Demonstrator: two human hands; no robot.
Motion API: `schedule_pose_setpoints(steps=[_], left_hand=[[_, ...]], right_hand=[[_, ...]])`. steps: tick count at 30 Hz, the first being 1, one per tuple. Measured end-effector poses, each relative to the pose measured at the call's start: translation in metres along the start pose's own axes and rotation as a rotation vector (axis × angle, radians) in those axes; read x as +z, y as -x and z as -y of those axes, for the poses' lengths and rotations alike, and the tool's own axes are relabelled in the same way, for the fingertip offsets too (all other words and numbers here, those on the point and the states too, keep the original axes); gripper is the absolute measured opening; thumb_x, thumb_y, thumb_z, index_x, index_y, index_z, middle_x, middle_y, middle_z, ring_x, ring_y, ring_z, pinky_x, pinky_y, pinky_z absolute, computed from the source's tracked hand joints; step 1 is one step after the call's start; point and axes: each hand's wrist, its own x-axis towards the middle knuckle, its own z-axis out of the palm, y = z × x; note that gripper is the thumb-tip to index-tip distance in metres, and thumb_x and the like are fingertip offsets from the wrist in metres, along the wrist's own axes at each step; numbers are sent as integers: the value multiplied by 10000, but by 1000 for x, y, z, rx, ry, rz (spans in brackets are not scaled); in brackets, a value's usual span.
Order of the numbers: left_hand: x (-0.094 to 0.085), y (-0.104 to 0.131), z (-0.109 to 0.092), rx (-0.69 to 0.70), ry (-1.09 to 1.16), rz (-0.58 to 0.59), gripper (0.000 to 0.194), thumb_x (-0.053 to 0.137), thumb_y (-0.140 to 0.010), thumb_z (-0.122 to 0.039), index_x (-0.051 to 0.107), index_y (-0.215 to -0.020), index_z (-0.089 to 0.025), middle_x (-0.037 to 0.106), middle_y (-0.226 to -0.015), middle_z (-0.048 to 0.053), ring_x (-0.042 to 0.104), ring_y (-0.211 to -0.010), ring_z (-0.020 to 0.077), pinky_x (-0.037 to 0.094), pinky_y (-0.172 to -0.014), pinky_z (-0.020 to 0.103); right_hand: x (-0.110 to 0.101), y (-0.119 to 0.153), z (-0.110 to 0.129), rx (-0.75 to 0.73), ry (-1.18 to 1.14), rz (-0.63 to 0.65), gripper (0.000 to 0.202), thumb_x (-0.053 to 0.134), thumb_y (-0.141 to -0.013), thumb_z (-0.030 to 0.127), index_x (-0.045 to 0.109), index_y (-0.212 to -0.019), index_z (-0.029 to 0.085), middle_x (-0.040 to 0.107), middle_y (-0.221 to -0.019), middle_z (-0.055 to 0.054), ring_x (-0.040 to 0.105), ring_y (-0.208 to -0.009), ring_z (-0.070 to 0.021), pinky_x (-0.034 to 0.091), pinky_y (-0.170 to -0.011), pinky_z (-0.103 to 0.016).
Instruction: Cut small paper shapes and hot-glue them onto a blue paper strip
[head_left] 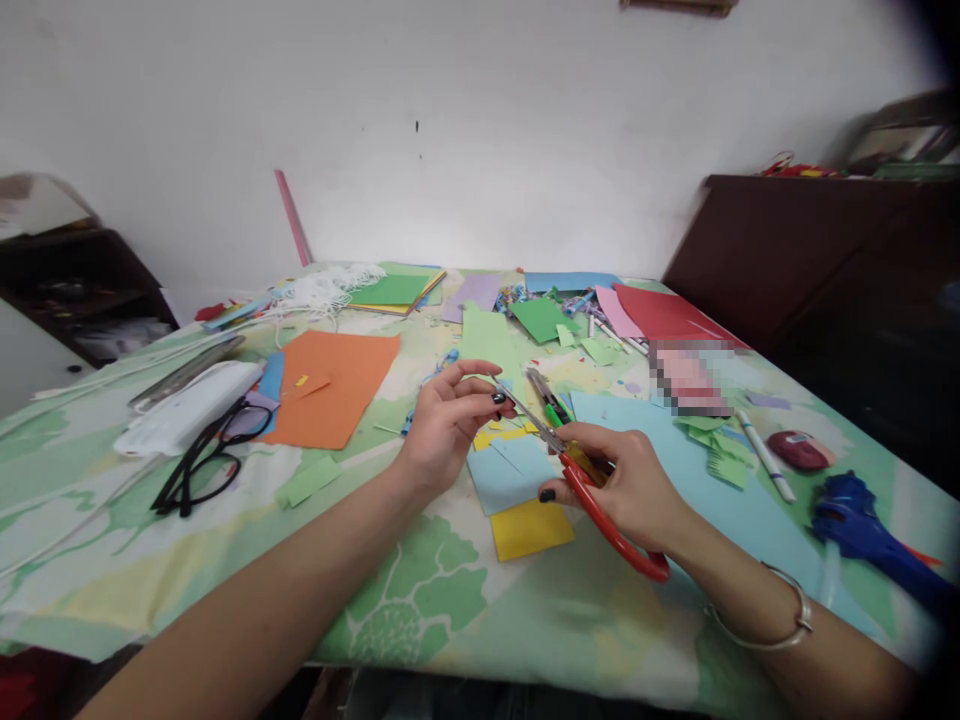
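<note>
My right hand (634,485) grips a pair of scissors (611,525) with red handles, their metal blades pointing up and to the left. At the blade tips, the thumb and fingers of my left hand (450,420) are pinched together. Whatever they hold there is too small to make out. Below the scissors lie a light blue paper piece (510,475) and a yellow paper piece (532,530). A box cutter (551,398) with green on it rests just beyond the blades.
Orange paper (330,385), black glasses (214,470) and a white power strip (187,410) lie to the left. On the right are a large light blue sheet (720,510), a marker (766,457) and a blue glue gun (862,520). White string (330,295) is heaped at the back.
</note>
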Motion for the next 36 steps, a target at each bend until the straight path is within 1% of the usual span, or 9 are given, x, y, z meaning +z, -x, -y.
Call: schedule_pose_setpoints(steps=[17,27,31,36], left_hand=[[0,-1,-1,-8,-2,6,264,658,-604,-69,614,-852,-147,631,-625,-22,624,-605,136,454,-658,281],[0,-2,-2,-13,-45,-11,285,640,-590,-52,604,-857,-146,626,-620,-26,624,-596,134,444,-638,274],[0,-3,-3,-7,-86,-14,302,634,-585,-51,599,-869,-149,632,-625,-24,622,-589,139,446,-631,276],[-1,-2,-3,16,-145,11,304,625,-593,-47,591,-875,-155,623,-609,-31,613,-580,136,449,-627,273]], right_hand=[[0,1,2,16,-50,12,312,724,-662,436,589,-769,176,361,-508,70,279,-497,-84,224,-444,-219],[0,1,-1,-14,-14,11,336,710,-671,450,617,-826,168,369,-504,68,289,-490,-82,235,-441,-215],[-1,0,0,3,-4,31,344,711,-665,460,618,-821,168,375,-500,68,290,-489,-85,224,-440,-219],[-2,0,3,21,19,38,360,709,-665,458,624,-870,174,387,-500,70,301,-486,-88,230,-446,-221]])
